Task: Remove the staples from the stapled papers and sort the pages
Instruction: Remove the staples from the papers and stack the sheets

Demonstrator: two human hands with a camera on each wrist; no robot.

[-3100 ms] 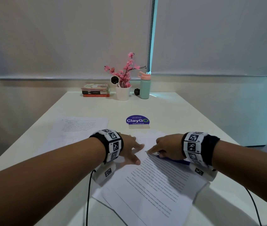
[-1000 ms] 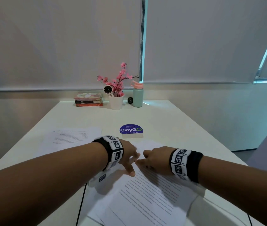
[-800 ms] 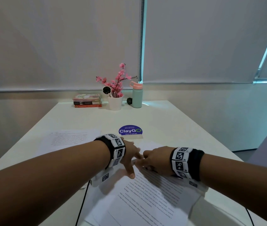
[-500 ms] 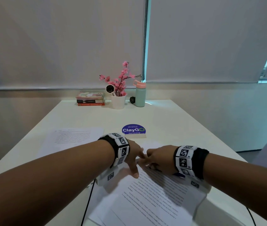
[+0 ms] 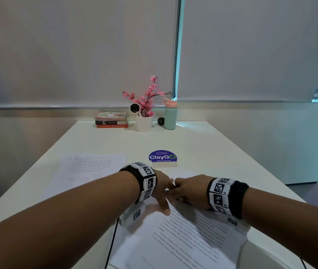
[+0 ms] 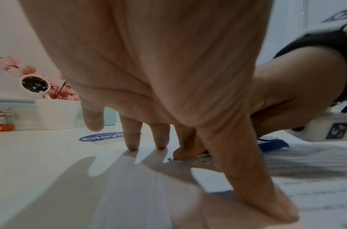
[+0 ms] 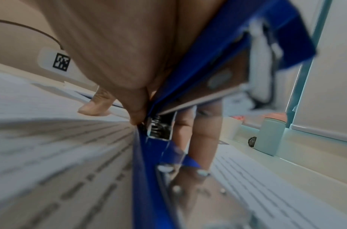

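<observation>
Head view: the stapled papers lie on the white surface close to its near edge, turned at a slant; a loose printed page lies flat apart from them toward the left edge. The left hand rests spread on the far corner of the papers, and the right hand meets it there, knuckles up, so the corner itself is hidden. A round blue sticker sits just beyond the hands; along the far edge stand a stack of books, a white pot of pink flowers and a teal bottle. Left wrist view: the left hand's fingers are straight and splayed, the tips pressing paper and surface, the thumb flat on the printed sheet, nothing grasped; the right hand's fingertip is down on the paper beside them, with part of a blue stapler showing under that hand. Right wrist view: the right hand's fingers are curled round the blue stapler, gripping it, its metal end pointing down toward the lines of print; the picture is blurred, and whether the tool touches a staple cannot be told.
</observation>
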